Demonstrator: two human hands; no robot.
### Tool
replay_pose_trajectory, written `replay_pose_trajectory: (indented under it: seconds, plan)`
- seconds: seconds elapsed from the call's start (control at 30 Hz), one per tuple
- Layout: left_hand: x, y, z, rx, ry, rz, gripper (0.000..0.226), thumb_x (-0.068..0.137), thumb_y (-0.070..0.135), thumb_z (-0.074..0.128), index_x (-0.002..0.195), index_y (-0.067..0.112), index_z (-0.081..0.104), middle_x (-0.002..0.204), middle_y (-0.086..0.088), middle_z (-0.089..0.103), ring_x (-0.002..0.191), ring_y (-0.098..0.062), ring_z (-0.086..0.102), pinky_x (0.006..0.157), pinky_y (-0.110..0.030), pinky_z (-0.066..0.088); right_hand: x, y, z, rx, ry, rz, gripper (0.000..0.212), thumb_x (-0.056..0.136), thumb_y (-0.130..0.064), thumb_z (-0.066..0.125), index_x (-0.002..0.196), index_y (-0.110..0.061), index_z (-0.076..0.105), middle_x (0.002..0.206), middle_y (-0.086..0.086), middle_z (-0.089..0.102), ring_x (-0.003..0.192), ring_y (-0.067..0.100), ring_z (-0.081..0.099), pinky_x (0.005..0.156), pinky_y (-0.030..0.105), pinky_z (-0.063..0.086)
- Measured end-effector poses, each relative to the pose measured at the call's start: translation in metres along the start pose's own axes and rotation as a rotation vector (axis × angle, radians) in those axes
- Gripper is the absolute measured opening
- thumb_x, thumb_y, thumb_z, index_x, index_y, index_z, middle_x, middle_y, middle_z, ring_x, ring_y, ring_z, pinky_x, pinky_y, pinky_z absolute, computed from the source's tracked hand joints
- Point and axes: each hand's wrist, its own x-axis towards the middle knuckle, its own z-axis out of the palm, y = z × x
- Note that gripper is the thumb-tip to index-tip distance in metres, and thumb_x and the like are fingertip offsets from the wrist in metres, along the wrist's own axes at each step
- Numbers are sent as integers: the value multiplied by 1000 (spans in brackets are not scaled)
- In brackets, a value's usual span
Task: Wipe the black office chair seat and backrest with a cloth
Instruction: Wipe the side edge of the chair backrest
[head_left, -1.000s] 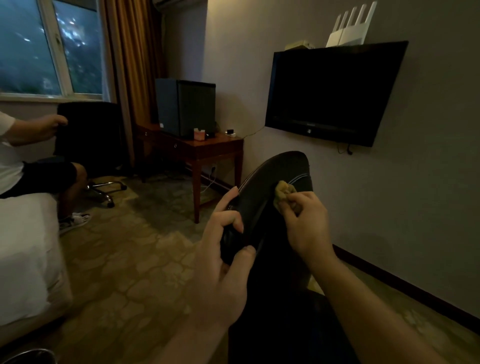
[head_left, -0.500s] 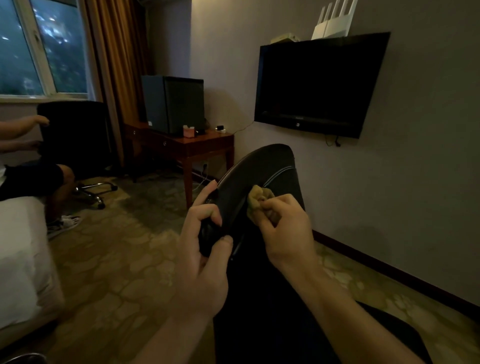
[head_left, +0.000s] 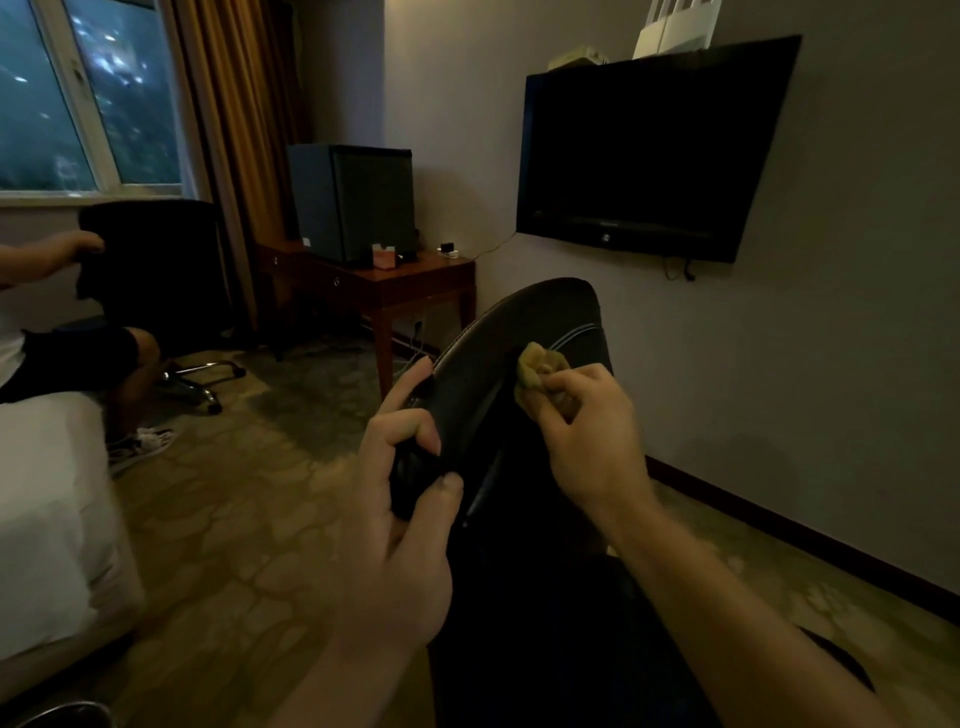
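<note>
Our left hand curls its fingers round the left edge of the backrest, thumb on the near face. Our right hand pinches a bunched cloth in its fingertips; the cloth touches the backrest just beyond them, up and right of the left fingers.

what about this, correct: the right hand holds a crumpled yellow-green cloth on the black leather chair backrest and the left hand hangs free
The left hand does not hang free: the head view shows it gripping the black leather chair backrest by its edge. The right hand does hold the crumpled yellow-green cloth on it.
</note>
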Motion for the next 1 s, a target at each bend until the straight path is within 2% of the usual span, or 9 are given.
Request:
replay_pose_trajectory:
  seconds: [0.07, 0.2, 0.3, 0.37, 0.43, 0.57, 0.7, 0.83, 1.0]
  plan:
    - [1, -2, 0, 4, -4, -3, 28, 83, 1, 50, 93, 27, 49, 141, 19, 49, 140, -10, 39, 103, -40, 43, -11, -2, 2, 8, 2, -48, 10, 91, -34, 63, 94, -43, 61, 98, -25, 49, 93, -11, 50, 74, 13, 48]
    - [3, -3, 2, -23, -11, -1, 27, 83, 0, 50, 93, 25, 49, 138, 21, 51, 141, -15, 38, 106, -56, 41, -20, 2, 7, 9, 30, -120, 15, 91, -33, 64, 105, -37, 67, 101, -28, 49, 95, -10, 51, 79, 14, 49]
    - [6, -4, 2, -6, -6, -15, 27, 82, 2, 50, 93, 27, 50, 141, 19, 50, 141, -12, 39, 106, -51, 43, -9, 6, 8, -40, 44, -147, 16, 92, -32, 62, 107, -35, 65, 100, -30, 46, 98, -10, 50, 81, 13, 46]
    - [7, -5, 1, 0, -8, -18, 24, 82, 2, 50, 92, 23, 49, 141, 18, 50, 141, -13, 39, 106, -56, 42, 4, 10, 6, -53, 49, -124, 18, 93, -30, 60, 111, -31, 65, 101, -30, 44, 96, -10, 50, 83, 14, 46]
    - [8, -5, 2, 1, -10, -19, 22, 81, 1, 50, 91, 20, 48, 140, 19, 51, 140, -16, 40, 105, -61, 40, 19, 13, 3, -66, 52, -66, 20, 94, -28, 59, 113, -27, 65, 102, -25, 45, 90, -7, 49, 81, 14, 44]
    - [9, -7, 0, -30, -12, -40, 20, 81, 0, 49, 93, 17, 47, 142, 17, 50, 141, -15, 39, 108, -57, 39, 35, 12, 0, -82, 37, 14, 22, 95, -26, 59, 114, -20, 66, 106, -16, 47, 85, -3, 48, 75, 14, 41]
    - [9, -8, -2, -36, -18, -28, 25, 81, 0, 49, 92, 22, 48, 141, 18, 51, 141, -16, 39, 107, -55, 40, 19, 6, -2, -28, -6, 9, 12, 93, -29, 61, 104, -29, 65, 97, -22, 47, 88, -1, 52, 76, 16, 45]
    - [10, -10, 0, -47, -14, -13, 27, 82, 0, 50, 91, 25, 49, 138, 19, 52, 143, -12, 36, 107, -50, 41, -7, -2, 2, -22, -28, -87, 13, 91, -30, 62, 98, -40, 58, 98, -28, 46, 95, -20, 45, 71, 8, 44]
    - [10, -11, 0, -23, -15, -17, 21, 82, 0, 50, 93, 18, 48, 137, 19, 53, 143, -11, 36, 108, -51, 39, 4, 3, 1, -30, -15, -57, 10, 92, -31, 61, 100, -36, 61, 96, -26, 47, 94, -19, 45, 71, 11, 41]
